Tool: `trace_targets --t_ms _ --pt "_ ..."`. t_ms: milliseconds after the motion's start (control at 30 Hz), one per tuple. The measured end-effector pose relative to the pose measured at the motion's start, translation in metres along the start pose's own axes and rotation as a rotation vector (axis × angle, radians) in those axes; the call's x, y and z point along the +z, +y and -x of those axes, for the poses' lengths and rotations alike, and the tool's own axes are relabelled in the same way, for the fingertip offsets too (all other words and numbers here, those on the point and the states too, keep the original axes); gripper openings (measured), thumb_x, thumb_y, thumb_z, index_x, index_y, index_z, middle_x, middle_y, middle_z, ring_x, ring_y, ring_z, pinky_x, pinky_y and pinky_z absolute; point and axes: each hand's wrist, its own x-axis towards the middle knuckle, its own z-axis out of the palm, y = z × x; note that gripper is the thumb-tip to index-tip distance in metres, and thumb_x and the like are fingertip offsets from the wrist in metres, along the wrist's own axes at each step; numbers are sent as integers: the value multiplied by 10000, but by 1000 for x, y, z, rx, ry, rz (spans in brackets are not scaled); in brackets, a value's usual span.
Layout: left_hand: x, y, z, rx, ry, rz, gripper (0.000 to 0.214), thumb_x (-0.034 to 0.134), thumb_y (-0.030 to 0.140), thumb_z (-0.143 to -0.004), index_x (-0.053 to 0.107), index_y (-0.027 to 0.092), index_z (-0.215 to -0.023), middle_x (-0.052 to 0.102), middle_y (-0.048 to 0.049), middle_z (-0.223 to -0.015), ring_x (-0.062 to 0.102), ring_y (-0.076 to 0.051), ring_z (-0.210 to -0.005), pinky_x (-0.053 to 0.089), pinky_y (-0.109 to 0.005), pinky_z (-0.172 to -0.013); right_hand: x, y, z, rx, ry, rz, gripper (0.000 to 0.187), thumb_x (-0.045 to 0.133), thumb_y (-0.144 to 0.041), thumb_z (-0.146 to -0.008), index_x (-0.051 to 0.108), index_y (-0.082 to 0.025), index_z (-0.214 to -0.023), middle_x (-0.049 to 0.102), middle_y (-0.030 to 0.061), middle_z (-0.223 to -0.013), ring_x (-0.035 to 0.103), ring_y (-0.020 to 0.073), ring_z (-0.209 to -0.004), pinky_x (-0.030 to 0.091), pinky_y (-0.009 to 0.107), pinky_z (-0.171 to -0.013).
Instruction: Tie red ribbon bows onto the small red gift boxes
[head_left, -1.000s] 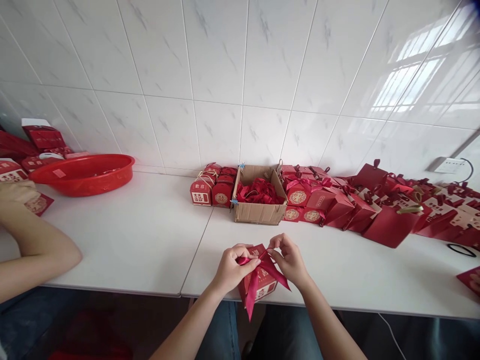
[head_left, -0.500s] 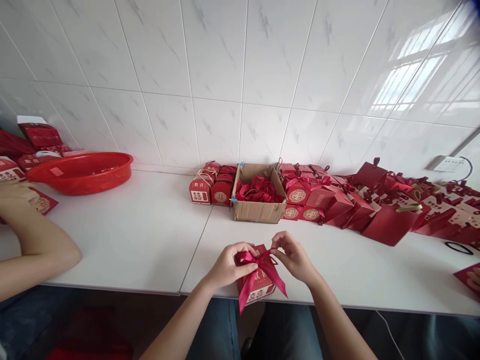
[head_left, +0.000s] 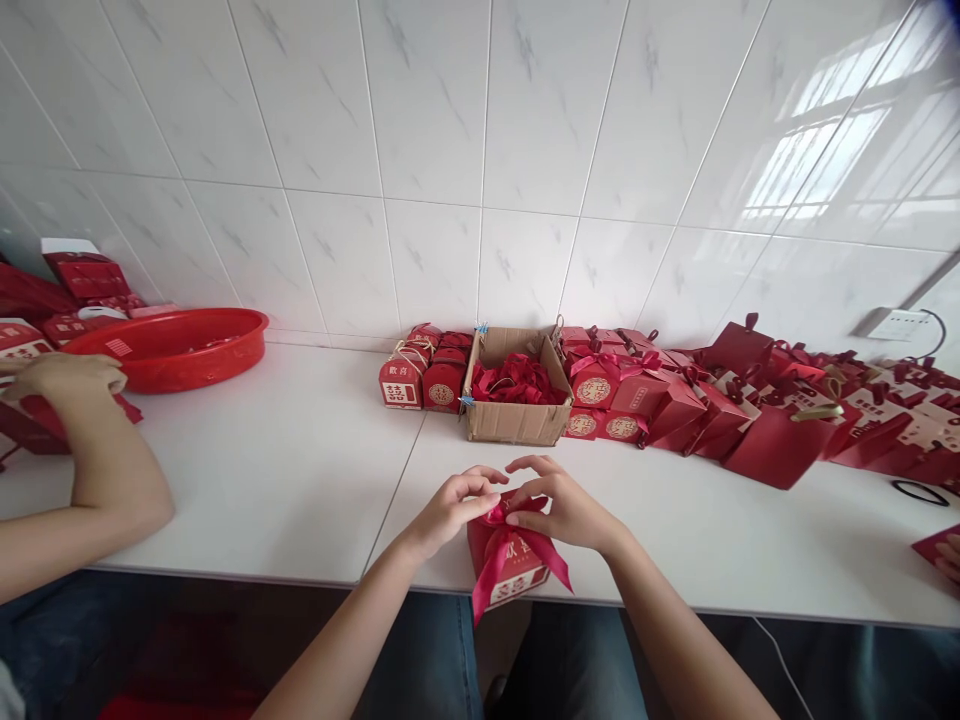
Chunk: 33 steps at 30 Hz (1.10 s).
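Observation:
In front of me at the table's near edge sits a red gift box [head_left: 523, 578] with white and gold characters on its front. A crimson ribbon [head_left: 491, 575] is tied in a bow on its top, its two tails hanging over the front. My left hand [head_left: 454, 510] pinches the bow from the left with thumb and fingers. From the right, my right hand [head_left: 559, 505] holds the bow's other side, fingers bent over the knot. The fingertips partly hide the loops.
A cardboard box [head_left: 517, 422] of red ribbons stands behind, flanked by small red boxes [head_left: 401, 385] and many red gift boxes [head_left: 780, 445]. Far left are a red basin [head_left: 187, 350] and a co-worker's arm [head_left: 112, 470]; another person's hand [head_left: 949, 560] shows at the right edge.
My right hand has moved left over the bow, and both hands are now closer together. The co-worker's hand at the left has shifted up and right with a red box.

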Motion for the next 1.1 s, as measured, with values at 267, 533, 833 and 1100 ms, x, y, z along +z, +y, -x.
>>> trace_targets --t_ms 267,533,833,1100 --pt "-3 9 -4 -32 -35 -80 247 543 314 -789 560 150 -605 552 -86 -1133 516 -247 -1083 365 -340 -940 1 -6 -8 -61 -33 80 56 673 -252 -748 728 -242 -750 535 59 -1212 449 256 -1178 390 437 -968" --pt "-10 11 -11 -7 -42 -248 237 516 315 -771 620 156 -630 564 -73 -1067 535 -235 -1017 419 -323 -886 7 -6 -14 -66 -49 106 24 684 -186 -690 693 -208 -685 524 57 -1220 426 260 -1172 347 445 -977" --pt "-15 8 -13 63 29 -475 323 477 382 -836 727 217 -716 610 -66 -1066 495 -272 -1079 381 -345 -929 9 -4 -15 -96 -50 96 43 675 -158 -661 672 -200 -654 502 51 -1261 402 267 -1194 347 448 -983" --pt "-13 3 -12 52 88 -508 319 434 423 -870 644 207 -765 610 -35 -875 538 -222 -938 390 -300 -841 12 -1 -13 -77 -45 72 12 686 -184 -669 680 -190 -676 459 82 -1332 355 276 -1265 332 449 -1020"
